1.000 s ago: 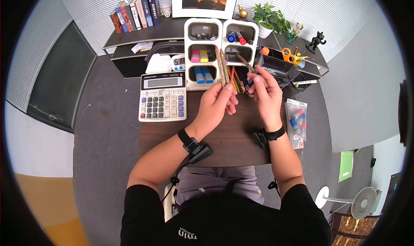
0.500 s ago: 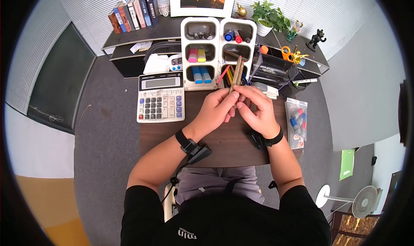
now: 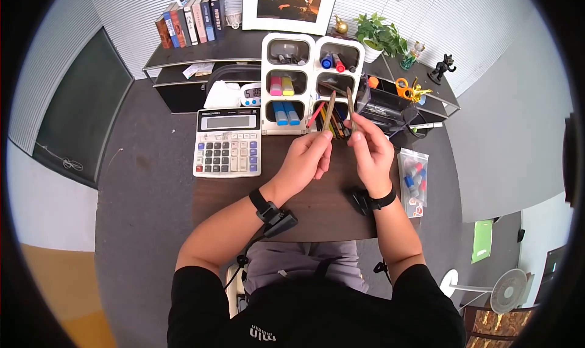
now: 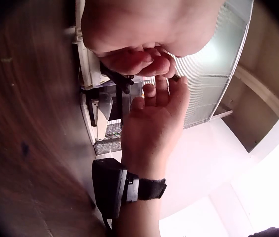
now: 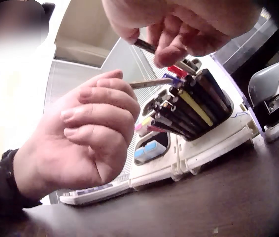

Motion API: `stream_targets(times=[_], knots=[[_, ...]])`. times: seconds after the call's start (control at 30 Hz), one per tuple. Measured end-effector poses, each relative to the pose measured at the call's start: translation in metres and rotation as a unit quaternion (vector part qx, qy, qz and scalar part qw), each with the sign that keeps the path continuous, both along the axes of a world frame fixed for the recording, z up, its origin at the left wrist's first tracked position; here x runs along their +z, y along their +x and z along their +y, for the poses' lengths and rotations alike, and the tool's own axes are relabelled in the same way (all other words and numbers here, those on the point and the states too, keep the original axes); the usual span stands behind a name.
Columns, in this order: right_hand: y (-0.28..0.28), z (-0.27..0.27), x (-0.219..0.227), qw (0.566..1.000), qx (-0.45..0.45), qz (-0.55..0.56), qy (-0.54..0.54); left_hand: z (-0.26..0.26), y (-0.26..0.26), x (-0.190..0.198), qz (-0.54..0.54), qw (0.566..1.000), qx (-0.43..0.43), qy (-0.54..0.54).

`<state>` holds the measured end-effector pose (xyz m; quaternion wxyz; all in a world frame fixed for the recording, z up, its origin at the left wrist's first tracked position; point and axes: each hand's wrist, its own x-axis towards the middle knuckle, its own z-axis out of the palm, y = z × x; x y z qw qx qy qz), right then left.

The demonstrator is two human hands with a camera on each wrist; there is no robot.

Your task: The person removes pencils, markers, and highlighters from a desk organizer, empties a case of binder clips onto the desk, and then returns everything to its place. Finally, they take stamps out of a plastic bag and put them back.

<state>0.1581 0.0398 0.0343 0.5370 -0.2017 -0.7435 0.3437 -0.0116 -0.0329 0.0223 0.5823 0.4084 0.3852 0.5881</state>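
Note:
My left hand grips a slim brown pencil near its lower end, the tip pointing up at the organizer. To its right, my right hand pinches another brown pencil between thumb and fingers. In the right wrist view, the left hand's pencil reaches across toward a packed group of pens, while a dark pencil shows at the right thumb. Both hands are in front of a white desk organizer. A brown stick lies in its middle right compartment.
Highlighters and blue-capped markers fill left compartments. A calculator lies left on the desk. A clear bag of caps lies at the right edge. A stapler and a black mesh holder stand right of the organizer.
The right hand moved from the middle right compartment to the left hand's bundle, then drew apart to the right with one pencil. The left hand shows fewer pencils than before.

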Motion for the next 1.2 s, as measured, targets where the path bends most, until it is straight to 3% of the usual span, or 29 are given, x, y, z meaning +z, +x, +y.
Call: stream_targets(times=[0.07,0.2,0.37,0.47,0.53,0.8,1.03,1.1,1.2], knots=[[-0.011,0.002,0.009,0.992,-0.029,0.0,-0.122,0.0,0.0,-0.001,-0.014,1.0,-0.001,0.001],[-0.011,0.011,0.015,0.984,0.001,0.036,-0.174,0.001,0.001,-0.001,-0.015,1.0,0.0,-0.009],[-0.008,0.002,0.008,0.985,-0.011,0.055,-0.164,0.002,0.001,-0.002,-0.007,1.0,-0.002,-0.016],[0.0,-0.002,0.003,0.997,-0.018,-0.078,-0.003,0.001,0.001,-0.003,-0.003,1.0,0.003,-0.009],[0.002,-0.012,0.012,0.99,-0.003,-0.141,0.017,0.0,0.0,-0.002,0.004,1.0,-0.007,0.008],[0.005,-0.014,0.022,0.982,0.054,-0.156,0.096,-0.003,-0.002,0.002,0.083,0.994,-0.067,0.03],[0.005,-0.018,0.022,0.989,0.014,-0.137,0.055,-0.005,-0.006,0.0,0.068,0.993,-0.056,0.074],[0.004,-0.018,0.016,0.991,-0.053,-0.116,-0.032,-0.006,-0.005,0.006,0.072,0.995,-0.029,0.056],[0.002,-0.005,-0.001,0.995,-0.044,-0.025,-0.082,-0.005,-0.004,0.009,0.084,0.996,0.012,0.019]])
